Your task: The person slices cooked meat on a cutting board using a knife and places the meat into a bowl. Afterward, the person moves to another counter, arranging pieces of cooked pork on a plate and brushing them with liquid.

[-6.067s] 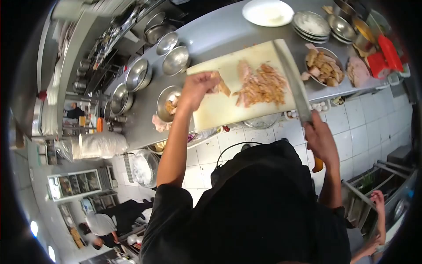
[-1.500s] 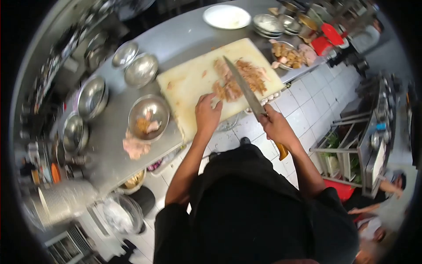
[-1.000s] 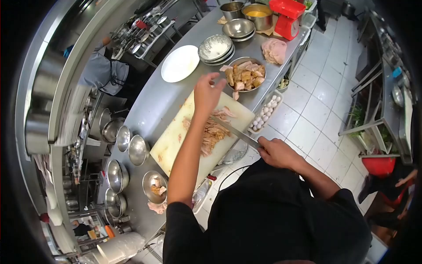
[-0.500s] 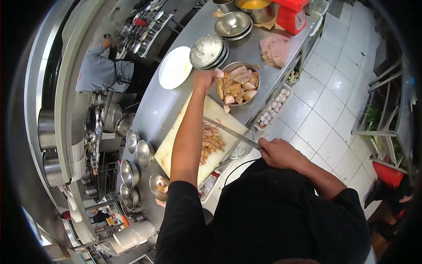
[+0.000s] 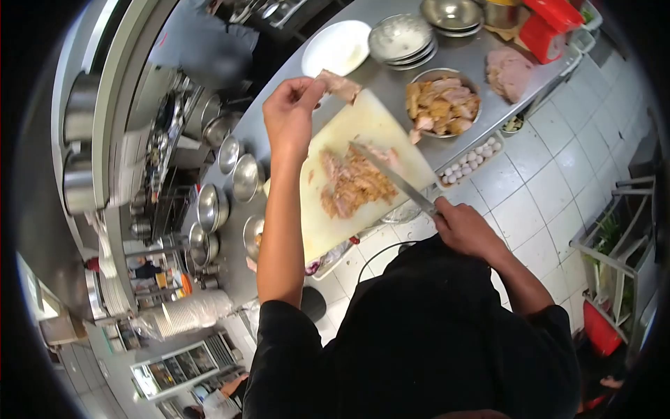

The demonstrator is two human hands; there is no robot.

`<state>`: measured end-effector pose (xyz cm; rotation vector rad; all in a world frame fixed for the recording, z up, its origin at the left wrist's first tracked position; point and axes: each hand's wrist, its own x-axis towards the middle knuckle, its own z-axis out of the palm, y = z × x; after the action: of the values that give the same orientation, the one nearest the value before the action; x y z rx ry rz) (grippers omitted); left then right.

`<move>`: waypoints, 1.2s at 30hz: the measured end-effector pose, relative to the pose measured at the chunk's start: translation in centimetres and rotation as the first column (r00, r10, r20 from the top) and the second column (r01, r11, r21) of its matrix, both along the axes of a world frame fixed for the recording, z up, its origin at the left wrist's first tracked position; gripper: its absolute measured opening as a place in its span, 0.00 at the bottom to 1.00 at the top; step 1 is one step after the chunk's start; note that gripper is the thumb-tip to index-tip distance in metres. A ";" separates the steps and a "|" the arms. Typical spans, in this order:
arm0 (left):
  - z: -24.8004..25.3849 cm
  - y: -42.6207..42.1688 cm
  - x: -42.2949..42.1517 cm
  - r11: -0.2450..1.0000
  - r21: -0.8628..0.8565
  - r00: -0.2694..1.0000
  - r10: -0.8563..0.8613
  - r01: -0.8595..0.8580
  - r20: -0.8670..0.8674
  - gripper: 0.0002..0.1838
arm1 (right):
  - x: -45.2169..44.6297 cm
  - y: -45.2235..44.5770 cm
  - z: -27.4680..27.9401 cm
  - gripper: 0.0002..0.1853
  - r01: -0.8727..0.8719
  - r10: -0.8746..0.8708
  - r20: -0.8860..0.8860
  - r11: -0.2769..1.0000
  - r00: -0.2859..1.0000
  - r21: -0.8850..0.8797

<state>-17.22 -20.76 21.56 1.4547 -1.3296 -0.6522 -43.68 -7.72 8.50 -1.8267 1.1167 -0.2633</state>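
My left hand (image 5: 289, 112) is closed on a piece of cooked meat (image 5: 340, 86), raised near the far left corner of the white cutting board (image 5: 328, 241). My right hand (image 5: 464, 227) is wrapped round the handle of a long knife (image 5: 398, 179), whose blade reaches over the board. Under and beside the blade lies a heap of chopped meat (image 5: 356, 185). A metal bowl of large meat pieces (image 5: 442, 103) stands beyond the board on the right, with one piece hanging over its rim.
A white plate (image 5: 337, 47), stacked metal bowls (image 5: 401, 40), pale raw meat (image 5: 509, 73) and a red scale (image 5: 548, 31) stand farther back. Smaller metal bowls (image 5: 248, 178) line the left. Eggs (image 5: 471, 163) sit in a container below the table's right edge. Another person (image 5: 202, 45) stands across the table.
My left hand has moved from the bowl of meat to the left, carrying a piece over the board. My right hand still grips the knife over the board. The whole view has shifted.
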 end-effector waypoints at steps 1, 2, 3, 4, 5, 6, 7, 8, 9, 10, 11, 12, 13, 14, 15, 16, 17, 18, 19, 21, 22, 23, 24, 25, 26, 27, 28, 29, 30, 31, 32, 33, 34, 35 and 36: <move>-0.1 2.1 1.9 0.999 0.001 0.998 0.041 -0.042 0.055 0.08 | 0.5 0.3 -0.1 0.11 -0.031 0.031 0.001 1.000 1.000 0.001; -0.4 4.3 3.7 0.996 0.001 0.990 0.085 -0.085 0.109 0.08 | 1.1 0.7 -0.3 0.10 -0.014 0.014 0.004 1.000 1.000 -0.014; -1.0 6.6 5.3 0.993 0.004 0.987 0.115 -0.116 0.109 0.08 | 1.9 1.2 -0.3 0.10 0.006 -0.006 0.007 1.000 1.000 -0.028; -1.9 8.8 6.7 0.988 -0.009 0.970 0.153 -0.154 0.190 0.07 | 2.8 1.7 -0.1 0.09 0.011 -0.011 -0.002 0.998 1.000 -0.054; -3.3 10.8 8.3 0.982 -0.024 0.945 0.187 -0.188 0.267 0.07 | 3.9 2.1 0.1 0.09 -0.014 0.013 -0.012 0.998 1.000 -0.056; -5.3 12.8 10.1 0.980 -0.111 0.879 0.198 -0.166 0.433 0.06 | 5.1 2.6 0.4 0.10 -0.010 0.010 -0.002 0.999 1.000 -0.047; -7.3 14.8 11.5 0.977 -0.161 0.802 0.208 -0.141 0.560 0.03 | 6.3 3.2 0.7 0.10 -0.005 0.005 0.004 0.999 1.000 -0.044; -9.9 16.6 13.0 0.975 -0.204 0.727 0.206 -0.092 0.655 0.02 | 7.7 3.9 0.9 0.10 -0.024 0.023 -0.014 0.998 1.000 -0.057; -11.1 18.5 13.2 0.973 -0.232 0.683 0.169 0.001 0.710 0.03 | 9.4 4.7 0.9 0.10 -0.007 0.006 -0.007 0.996 1.000 -0.086; -13.7 20.1 14.1 0.982 -0.189 0.697 0.127 0.012 0.706 0.03 | 11.1 5.4 0.9 0.09 0.007 -0.008 -0.003 0.993 1.000 -0.116; -15.7 21.6 15.0 0.983 -0.165 0.712 0.058 0.082 0.699 0.05 | 12.8 6.0 0.7 0.09 -0.018 0.015 -0.029 0.991 0.999 -0.131; -16.8 22.6 15.2 0.980 -0.162 0.737 0.028 0.111 0.675 0.07 | 14.5 6.6 0.5 0.09 -0.013 0.011 -0.013 0.988 1.000 -0.153; -17.5 23.7 15.2 0.977 -0.157 0.762 -0.007 0.142 0.648 0.09 | 15.9 7.2 0.5 0.09 -0.007 0.007 -0.001 0.986 1.000 -0.168; -18.0 24.7 15.3 0.980 -0.162 0.785 0.008 0.117 0.619 0.09 | 17.6 7.6 0.8 0.10 0.004 -0.010 -0.045 0.993 0.999 -0.121; -17.5 25.3 15.3 0.980 -0.166 0.818 0.007 0.108 0.576 0.10 | 18.8 7.7 0.4 0.10 -0.016 0.007 -0.078 0.992 0.997 -0.122; -17.3 25.6 15.6 0.979 -0.173 0.844 0.005 0.104 0.536 0.12 | 20.0 7.7 -0.5 0.11 -0.024 0.015 -0.062 0.987 0.998 -0.157; -17.6 25.7 16.0 0.979 -0.182 0.856 0.016 0.091 0.517 0.12 | 21.2 7.5 -1.0 0.12 -0.028 0.020 -0.041 0.981 0.999 -0.192; -18.0 25.8 16.2 0.983 -0.182 0.871 0.070 0.023 0.487 0.13 | 22.3 7.3 -1.1 0.12 -0.038 0.027 -0.062 0.980 0.998 -0.197; -18.0 25.6 16.4 0.983 -0.180 0.882 0.121 -0.042 0.456 0.13 | 23.4 7.0 -1.0 0.12 -0.039 0.018 -0.100 0.978 0.995 -0.206; -18.4 24.6 16.6 0.973 -0.215 0.897 0.165 -0.080 0.411 0.10 | 24.8 6.2 -1.0 0.13 -0.042 0.005 -0.163 0.975 0.987 -0.219; -18.8 23.9 16.7 0.974 -0.213 0.892 0.167 -0.082 0.419 0.08 | 25.4 5.8 -1.2 0.13 -0.062 0.017 -0.212 0.976 0.977 -0.209; -19.1 23.2 16.8 0.974 -0.211 0.887 0.171 -0.086 0.429 0.07 | 25.8 5.7 -1.2 0.14 -0.083 0.030 -0.259 0.977 0.966 -0.198; -19.3 22.6 16.7 0.967 -0.238 0.896 0.185 -0.093 0.404 0.05 | 26.1 5.8 -1.0 0.14 -0.089 0.031 -0.277 0.976 0.960 -0.201; -19.8 22.3 16.7 0.966 -0.238 0.902 0.190 -0.102 0.388 0.05 | 26.4 6.0 -0.7 0.14 -0.062 0.021 -0.285 0.988 0.958 -0.138; -20.3 22.0 16.6 0.968 -0.230 0.901 0.183 -0.096 0.394 0.05 | 26.6 6.2 -0.5 0.14 -0.036 0.012 -0.294 0.997 0.956 -0.074; -20.7 21.8 16.6 0.970 -0.225 0.898 0.178 -0.092 0.402 0.04 | 26.9 6.4 -0.5 0.14 -0.045 0.020 -0.308 0.996 0.951 -0.077; -21.1 21.7 16.6 0.968 -0.228 0.902 0.187 -0.103 0.389 0.04 | 27.1 6.6 -0.5 0.14 -0.040 0.012 -0.311 0.996 0.950 -0.084; -21.4 21.6 16.7 0.964 -0.247 0.909 0.185 -0.094 0.374 0.03 | 27.3 6.9 -0.6 0.13 -0.033 0.004 -0.312 0.995 0.950 -0.089; -21.7 21.6 16.6 0.961 -0.262 0.916 0.178 -0.084 0.359 0.03 | 27.6 7.2 -0.8 0.13 -0.039 0.009 -0.322 0.995 0.947 -0.087; -21.9 21.7 16.6 0.961 -0.259 0.919 0.183 -0.093 0.349 0.03 | 27.8 7.5 -1.0 0.12 -0.061 0.013 -0.344 0.990 0.939 -0.129; -22.1 21.6 16.7 0.965 -0.253 0.914 0.169 -0.076 0.370 0.02 | 28.0 7.5 -1.1 0.11 -0.087 0.018 -0.364 0.981 0.931 -0.174; -22.1 21.6 16.7 0.968 -0.243 0.908 0.154 -0.060 0.391 0.02 | 28.1 7.6 -1.2 0.11 -0.098 0.028 -0.373 0.981 0.927 -0.170; -22.0 21.5 16.8 0.968 -0.241 0.909 0.163 -0.072 0.383 0.02 | 28.2 7.6 -1.2 0.11 -0.098 0.025 -0.378 0.980 0.925 -0.175; -22.0 21.6 16.9 0.973 -0.225 0.896 0.142 -0.049 0.422 0.03 | 28.3 7.5 -1.4 0.10 -0.097 0.022 -0.382 0.979 0.924 -0.178; -22.0 21.8 17.0 0.978 -0.207 0.881 0.120 -0.025 0.458 0.05 | 28.4 7.5 -1.6 0.10 -0.109 0.034 -0.390 0.979 0.920 -0.172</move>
<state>-0.26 1.01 -0.41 1.5459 -1.6464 -0.1056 -15.31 -0.20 6.86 -2.1483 1.3249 0.0403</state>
